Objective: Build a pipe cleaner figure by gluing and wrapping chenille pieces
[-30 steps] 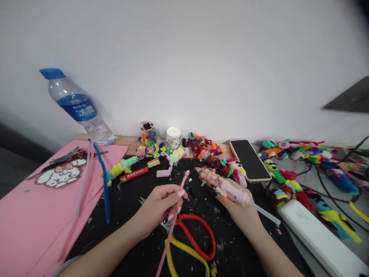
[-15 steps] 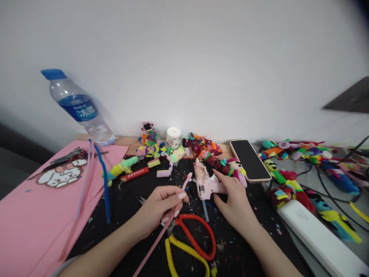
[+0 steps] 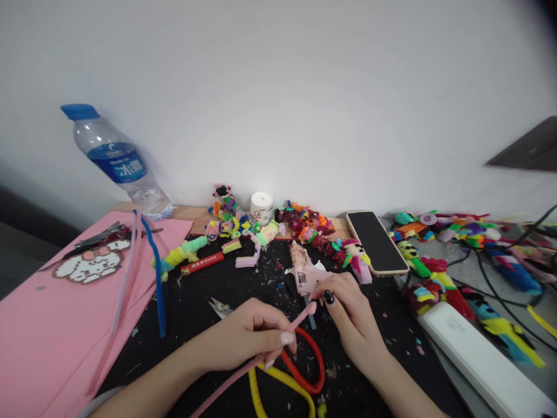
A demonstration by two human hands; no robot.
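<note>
My left hand (image 3: 256,337) is closed in a pinch on a long pink pipe cleaner (image 3: 226,388), whose curled tip sticks out to the upper right. Close to that tip is my right hand (image 3: 350,313), fingers bent, with a gap between thumb and index finger; whether it touches the tip is unclear. Just behind the right hand lies a pale pink hot glue gun (image 3: 307,276), its handle partly hidden, with a glue stick (image 3: 312,322) showing at its rear. Scissors with red and yellow handles (image 3: 321,371) lie beneath the left hand, partly covered.
Pink sheets (image 3: 39,342) with loose pipe cleaners (image 3: 159,290) lie left, near a tilted water bottle (image 3: 117,162). Pipe-cleaner figures (image 3: 315,238), a white tub (image 3: 261,209) and a phone (image 3: 378,242) line the back. A white box-like object (image 3: 483,354) and cables are right.
My right hand has come off the glue gun's grip and moved down and left to the pipe cleaner's tip. My left hand has shifted right and slightly down with the pipe cleaner.
</note>
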